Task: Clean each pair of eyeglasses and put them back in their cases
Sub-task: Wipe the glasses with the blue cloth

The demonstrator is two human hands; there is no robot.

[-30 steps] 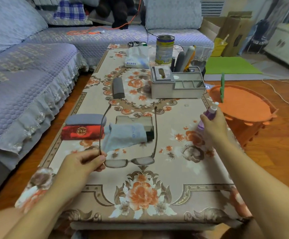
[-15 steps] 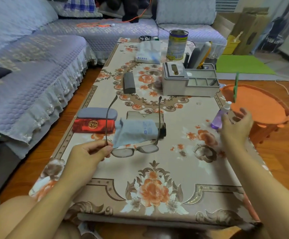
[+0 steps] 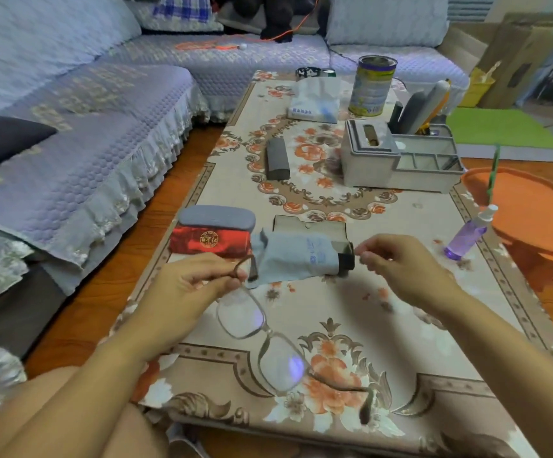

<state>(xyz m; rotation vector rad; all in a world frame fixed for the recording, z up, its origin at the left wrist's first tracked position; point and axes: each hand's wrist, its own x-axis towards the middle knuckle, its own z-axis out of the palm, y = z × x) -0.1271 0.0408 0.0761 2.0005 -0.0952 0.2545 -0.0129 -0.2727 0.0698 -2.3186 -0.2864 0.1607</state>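
My left hand (image 3: 195, 285) pinches a pair of thin-framed eyeglasses (image 3: 261, 338) at one hinge and holds them above the near part of the table, lenses slanting toward me. The free temple hangs near the table's front edge. My right hand (image 3: 400, 262) hovers with loosely curled fingers, empty, its fingertips right beside the right end of a grey-blue cleaning cloth (image 3: 298, 256). The cloth lies over an open tan case (image 3: 311, 223). A purple spray bottle (image 3: 466, 234) stands alone at the table's right edge.
A red case (image 3: 212, 241) and a grey case (image 3: 217, 218) lie left of the cloth, and a dark grey case (image 3: 276, 158) farther back. A grey organizer (image 3: 397, 160), a tin (image 3: 372, 85) and a tissue pack (image 3: 314, 100) stand behind. An orange stool (image 3: 526, 206) is at the right, a sofa (image 3: 86, 143) at the left.
My right hand let go of the spray bottle and moved left to the cloth. My left hand lifted the glasses off the table and swung them toward me.
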